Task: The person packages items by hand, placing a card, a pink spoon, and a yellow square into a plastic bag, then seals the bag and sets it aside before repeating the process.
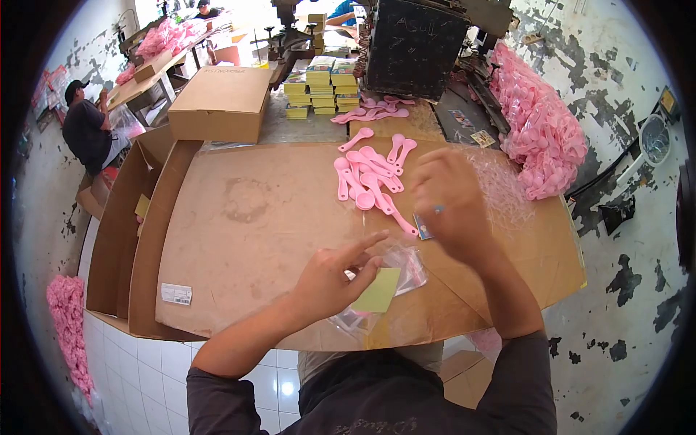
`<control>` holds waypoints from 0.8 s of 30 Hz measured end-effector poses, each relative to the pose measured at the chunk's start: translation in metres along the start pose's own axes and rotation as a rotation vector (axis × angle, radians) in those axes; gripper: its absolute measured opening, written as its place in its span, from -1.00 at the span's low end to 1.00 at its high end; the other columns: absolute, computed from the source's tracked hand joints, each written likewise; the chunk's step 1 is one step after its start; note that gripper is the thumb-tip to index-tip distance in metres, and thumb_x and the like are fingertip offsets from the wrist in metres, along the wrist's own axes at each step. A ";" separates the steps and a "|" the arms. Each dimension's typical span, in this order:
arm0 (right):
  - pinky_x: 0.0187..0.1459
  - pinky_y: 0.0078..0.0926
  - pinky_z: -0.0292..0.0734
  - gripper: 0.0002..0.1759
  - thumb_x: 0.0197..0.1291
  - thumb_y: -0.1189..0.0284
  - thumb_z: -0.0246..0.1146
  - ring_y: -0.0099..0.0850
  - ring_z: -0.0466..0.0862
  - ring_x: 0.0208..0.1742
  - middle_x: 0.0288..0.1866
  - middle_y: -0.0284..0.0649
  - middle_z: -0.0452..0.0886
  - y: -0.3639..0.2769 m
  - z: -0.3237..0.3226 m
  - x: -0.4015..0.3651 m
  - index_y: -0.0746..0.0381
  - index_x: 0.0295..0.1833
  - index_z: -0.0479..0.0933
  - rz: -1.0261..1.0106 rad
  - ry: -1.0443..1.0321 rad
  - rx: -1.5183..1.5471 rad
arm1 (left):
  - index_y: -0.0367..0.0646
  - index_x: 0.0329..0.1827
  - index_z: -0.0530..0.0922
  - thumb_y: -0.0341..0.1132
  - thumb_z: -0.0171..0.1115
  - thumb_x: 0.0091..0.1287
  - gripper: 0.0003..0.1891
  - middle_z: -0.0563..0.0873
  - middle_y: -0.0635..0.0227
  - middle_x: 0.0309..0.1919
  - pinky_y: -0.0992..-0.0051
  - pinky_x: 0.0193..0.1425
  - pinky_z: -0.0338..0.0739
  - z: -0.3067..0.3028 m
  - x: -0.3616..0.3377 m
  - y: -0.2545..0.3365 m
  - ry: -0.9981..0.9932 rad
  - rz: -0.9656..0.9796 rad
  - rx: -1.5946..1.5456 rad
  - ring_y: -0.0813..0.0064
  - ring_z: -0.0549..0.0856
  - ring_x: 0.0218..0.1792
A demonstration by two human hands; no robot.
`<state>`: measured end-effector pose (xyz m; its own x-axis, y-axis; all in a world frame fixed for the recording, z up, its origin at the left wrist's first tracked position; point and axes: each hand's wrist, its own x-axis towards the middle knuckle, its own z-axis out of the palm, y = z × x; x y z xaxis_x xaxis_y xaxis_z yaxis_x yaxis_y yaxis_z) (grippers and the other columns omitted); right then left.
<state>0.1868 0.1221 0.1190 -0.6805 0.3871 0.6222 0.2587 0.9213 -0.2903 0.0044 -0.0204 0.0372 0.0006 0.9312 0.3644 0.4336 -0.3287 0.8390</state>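
My left hand is over the near middle of the cardboard, index finger stretched out and thumb apart. The thumb overlaps the edge of a yellow-green card, which lies on clear plastic bags. My right hand is raised to the right, blurred, its fingers curled in; what they hold, if anything, is hidden. Partly behind that wrist lies a small blue printed card. Beyond both hands is a loose pile of pink measuring spoons.
A closed cardboard box stands at the back left, above an open carton. Stacked cards are behind the spoons. A heap of bagged pink spoons fills the right back. A person sits at far left.
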 end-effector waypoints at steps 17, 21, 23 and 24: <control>-0.01 -0.35 0.45 -0.80 0.12 0.47 0.47 -0.27 0.67 -0.03 -0.08 -0.31 0.66 -0.020 0.029 -0.031 0.17 -0.13 0.66 -0.306 0.086 -0.193 | -0.42 0.39 0.49 -0.49 0.28 0.48 -0.56 0.82 0.18 -0.41 0.49 -0.20 0.69 0.003 -0.001 -0.002 0.008 0.024 0.001 0.59 0.78 -0.41; -0.10 -0.39 0.49 -0.84 0.24 0.46 0.42 -0.45 0.66 -0.10 -0.13 -0.32 0.65 -0.001 0.010 -0.027 0.18 -0.10 0.62 -0.025 0.130 0.141 | -0.33 0.43 0.49 -0.46 0.28 0.50 -0.55 0.87 0.19 -0.28 0.52 -0.18 0.70 0.001 -0.002 -0.005 -0.001 -0.045 -0.076 0.60 0.80 -0.34; -0.20 -0.49 0.51 -0.88 0.36 0.44 0.36 -0.55 0.67 -0.19 -0.17 -0.33 0.66 0.037 -0.029 -0.033 0.22 -0.07 0.62 0.273 0.012 0.583 | -0.30 0.46 0.46 -0.45 0.26 0.52 -0.53 0.88 0.19 -0.21 0.54 -0.15 0.69 0.001 0.001 -0.005 0.029 -0.100 -0.227 0.61 0.80 -0.28; -0.24 -0.55 0.52 -0.87 0.42 0.43 0.32 -0.59 0.67 -0.24 -0.20 -0.34 0.66 0.062 -0.047 -0.043 0.25 -0.04 0.61 0.395 -0.087 0.829 | -0.30 0.48 0.44 -0.45 0.25 0.54 -0.53 0.88 0.19 -0.17 0.55 -0.10 0.68 0.002 0.002 -0.006 0.059 -0.119 -0.327 0.62 0.80 -0.22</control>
<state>0.2641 0.1641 0.1088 -0.7052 0.6327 0.3200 -0.0678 0.3892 -0.9187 0.0036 -0.0161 0.0324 -0.0888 0.9585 0.2711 0.1162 -0.2603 0.9585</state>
